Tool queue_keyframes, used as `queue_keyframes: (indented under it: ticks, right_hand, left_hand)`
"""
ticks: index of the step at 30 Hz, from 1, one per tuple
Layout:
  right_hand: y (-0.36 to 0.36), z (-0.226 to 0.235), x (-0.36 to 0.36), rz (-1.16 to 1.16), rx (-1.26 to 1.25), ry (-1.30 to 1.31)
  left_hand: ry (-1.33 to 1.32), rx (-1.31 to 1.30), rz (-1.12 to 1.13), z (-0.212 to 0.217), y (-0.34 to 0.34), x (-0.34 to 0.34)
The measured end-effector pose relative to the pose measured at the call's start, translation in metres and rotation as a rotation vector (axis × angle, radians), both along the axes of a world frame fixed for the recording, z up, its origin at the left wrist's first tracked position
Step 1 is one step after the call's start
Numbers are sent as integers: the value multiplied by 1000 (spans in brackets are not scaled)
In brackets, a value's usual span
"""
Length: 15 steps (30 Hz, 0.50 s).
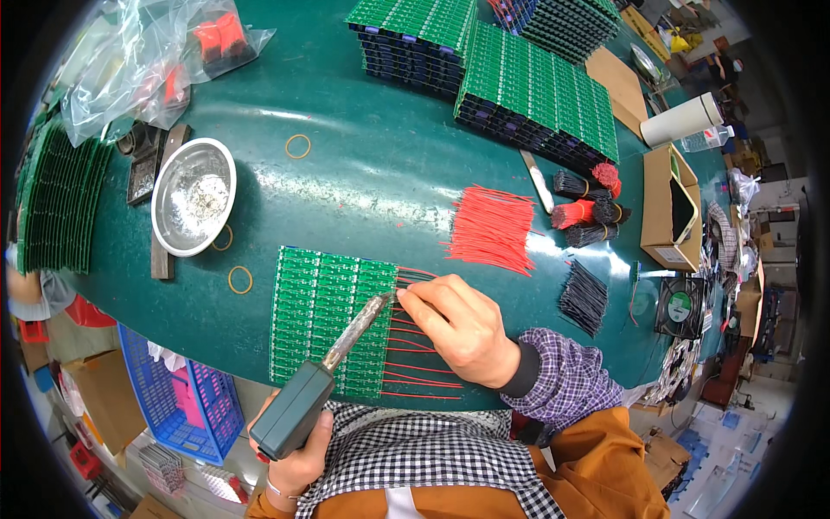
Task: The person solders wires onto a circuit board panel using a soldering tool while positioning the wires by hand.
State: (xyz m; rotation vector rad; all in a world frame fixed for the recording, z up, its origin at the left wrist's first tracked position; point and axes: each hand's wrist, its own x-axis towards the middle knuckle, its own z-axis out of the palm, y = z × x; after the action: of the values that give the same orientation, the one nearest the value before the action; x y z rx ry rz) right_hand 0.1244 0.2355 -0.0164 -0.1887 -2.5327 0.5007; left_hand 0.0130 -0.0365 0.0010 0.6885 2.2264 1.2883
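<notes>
My left hand (298, 463) is wrapped round the dark green handle of a soldering iron (298, 408), pistol-shaped with a long metal barrel. Its tip touches or nearly touches the right edge of a green circuit board panel (330, 324) lying flat on the table. At that same edge my right hand (467, 333) pinches a thin wire, mostly hidden by the fingertips. Several red wires (424, 382) stick out to the right from the panel's edge, some passing under my right hand. Beyond that hand lies a spread pile of red wires (491, 229), and to its right black wires (584, 298).
Tall stacks of circuit boards (540, 95) stand at the far side, with more boards (65, 199) at far left. A white-rimmed bowl (232, 186), rubber bands (240, 279), wire bundles (588, 208), tweezers (537, 182), a cardboard box (657, 208) and a small fan (680, 304) surround the work.
</notes>
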Motion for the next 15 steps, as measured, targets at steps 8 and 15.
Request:
queue_keyframes:
  ticks: [8,15]
  right_hand:
    - [0,0,0,-1,9,-7]
    - [0,0,0,-6,14,-7]
  left_hand:
    - [-203,-58,94,-7,-22,7]
    - [-215,-54,52,-14,-32,9]
